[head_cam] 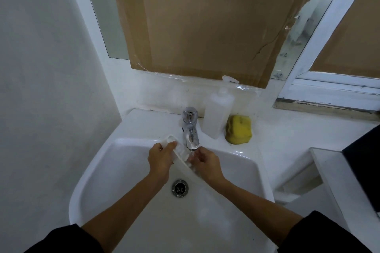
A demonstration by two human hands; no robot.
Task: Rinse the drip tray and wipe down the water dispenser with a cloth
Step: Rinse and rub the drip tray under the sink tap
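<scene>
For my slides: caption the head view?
Left hand holds the tray under the tap; right hand rinses.

Dim, flat, greyish light with soft shadows; wide-angle bending at the edges, slightly soft focus throughout.

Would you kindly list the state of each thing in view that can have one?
Drip tray: tilted under the spout, being rinsed.
Faucet: running.
Left hand: grips the tray's upper end.
Right hand: fingers curled at the tray, in the stream.
Sink: drain unplugged.
Sponge: idle on the ledge.
</scene>
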